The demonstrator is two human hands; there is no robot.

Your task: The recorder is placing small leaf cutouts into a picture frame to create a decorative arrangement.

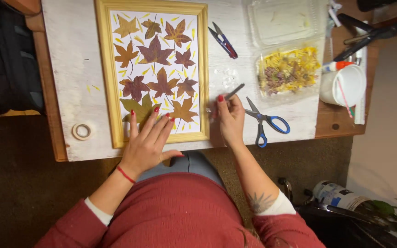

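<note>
Left hand (147, 142) flat on leaf frame (103, 69), right hand (230, 117) gripping tweezers (233, 93)

The left hand (147, 142) is laid flat, palm down with fingers spread, while the right hand (230, 118) is curled in a pinch, both forearms being extended forward from red sleeves pushed up.

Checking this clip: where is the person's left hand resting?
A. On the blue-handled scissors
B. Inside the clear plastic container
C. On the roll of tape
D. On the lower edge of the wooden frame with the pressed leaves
D: the left hand lies spread flat over the lower edge of the wooden frame and its leaves, while the right hand holds a slim tool.
</note>
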